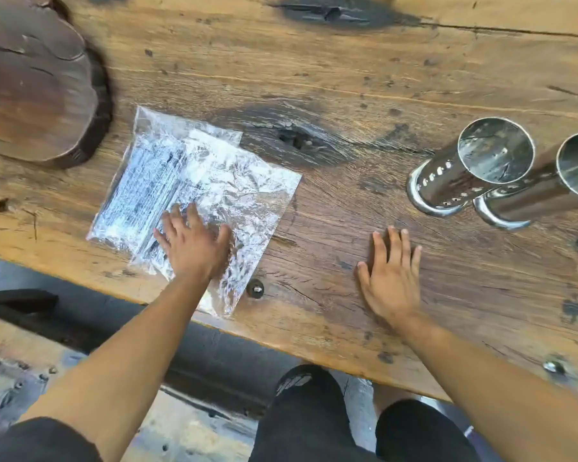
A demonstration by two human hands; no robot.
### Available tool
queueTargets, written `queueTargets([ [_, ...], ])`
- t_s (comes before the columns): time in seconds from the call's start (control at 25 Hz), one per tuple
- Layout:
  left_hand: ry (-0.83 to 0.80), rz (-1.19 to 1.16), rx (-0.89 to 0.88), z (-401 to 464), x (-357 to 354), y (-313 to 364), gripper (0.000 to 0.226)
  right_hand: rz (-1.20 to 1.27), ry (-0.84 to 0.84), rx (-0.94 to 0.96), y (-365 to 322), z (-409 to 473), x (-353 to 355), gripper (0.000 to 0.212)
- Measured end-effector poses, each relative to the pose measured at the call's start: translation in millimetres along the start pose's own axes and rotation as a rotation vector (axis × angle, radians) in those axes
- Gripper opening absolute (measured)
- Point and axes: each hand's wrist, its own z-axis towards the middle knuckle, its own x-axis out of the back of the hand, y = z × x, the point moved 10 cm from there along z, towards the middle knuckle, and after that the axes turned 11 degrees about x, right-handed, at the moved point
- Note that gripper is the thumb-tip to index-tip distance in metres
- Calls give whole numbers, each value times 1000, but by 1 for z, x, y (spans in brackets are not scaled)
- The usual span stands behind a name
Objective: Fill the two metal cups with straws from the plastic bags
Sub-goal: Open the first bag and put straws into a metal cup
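Two metal cups stand upright at the right of the frame on a worn wooden tabletop point(347, 78): the left metal cup point(464, 168), its wall pierced with rows of small holes, and the right metal cup point(544, 188), smooth-walled and cut by the frame's right edge. They stand just beside each other, their bases touching or nearly so, and both interiors appear empty. At centre left lie the plastic bags point(194, 191) (clear, crinkled, overlapping, so that their number cannot be told), flat on the tabletop with one corner reaching the near edge. Inside, toward the left portion of the plastic, lies a bundle of straws point(141, 195), seen as parallel pale and dark lines. The left hand point(194, 245) rests palm down on the lower part of the bags, fingers spread and uncurled, pressing rather than gripping, just right of the straws. The right hand point(391, 278) lies flat on bare wood at lower centre, fingers extended, holding nothing; it sits between the bags and the cups, apart from both. A dark round wooden slab point(37, 81) occupies the upper left of the frame.
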Motion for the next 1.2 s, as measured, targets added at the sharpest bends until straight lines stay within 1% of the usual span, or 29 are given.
queueTargets([
  [0.08,14,47,41,27,-2,-4,96,-22,57,-43,4,3,-1,68],
  [0.16,-25,60,73,46,-8,-7,102,-50,87,-46,5,2,-4,69],
  [0.32,-40,71,1,35,-21,5,101,-28,121,-54,6,5,-6,70],
  [0.44,-47,76,-74,14,-24,15,99,-16,113,-36,8,2,-6,69],
  [0.6,-47,141,-270,-40,-35,42,97,0,107,36,23,-10,0,61],
  [0.72,-67,176,-441,-91,-52,70,95,-4,137,11,51,-30,4,57],
  [0.92,-58,205,-668,-153,-68,120,93,26,192,-196,129,-85,6,56],
  [1.04,-62,245,-854,-192,-84,157,95,61,198,-311,171,-121,8,58],
  [1.12,-55,289,-981,-215,-96,184,95,76,205,-386,193,-141,9,58],
  [1.2,-36,300,-1049,-230,-104,208,96,110,231,-411,204,-151,13,56],
])
